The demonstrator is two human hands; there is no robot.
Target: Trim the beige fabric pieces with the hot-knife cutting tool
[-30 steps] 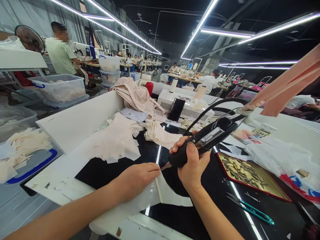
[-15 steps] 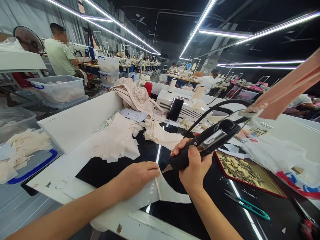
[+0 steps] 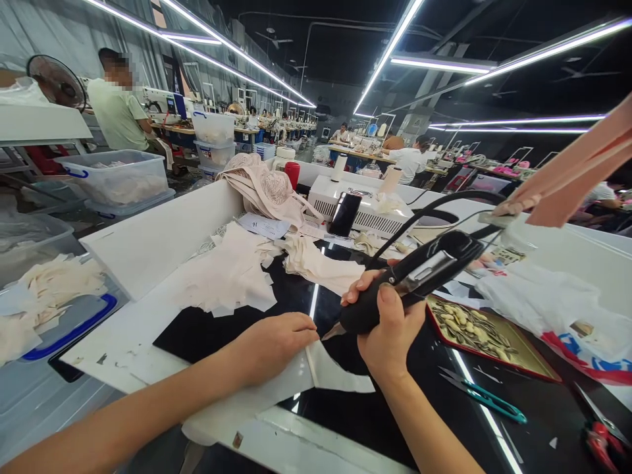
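Observation:
A black hand-held electric tool (image 3: 419, 280) with a silver metal plate on its side is gripped in my right hand (image 3: 388, 329). Its small pointed tip faces left, close to my left fingertips. My left hand (image 3: 279, 342) has its fingers drawn together, pinching down on the edge of a pale cream fabric piece (image 3: 338, 372). That fabric lies across the white front edge and the black glossy work surface. A narrow strip runs along it below my fingers. A pink cloth strip (image 3: 567, 184) holds the tool's far end from above.
Stacked cream fabric pieces (image 3: 230, 273) and more cut pieces (image 3: 320, 263) lie ahead. A phone (image 3: 345, 214) leans against a white machine (image 3: 375, 214). On the right are a tray of seeds (image 3: 486, 336), teal snips (image 3: 486, 395), red-handled scissors (image 3: 602, 438) and a plastic bag (image 3: 553, 296).
My right hand and the tool have shifted slightly right. My left fingertips have moved a little right along the fabric, covering more of the strip's upper end.

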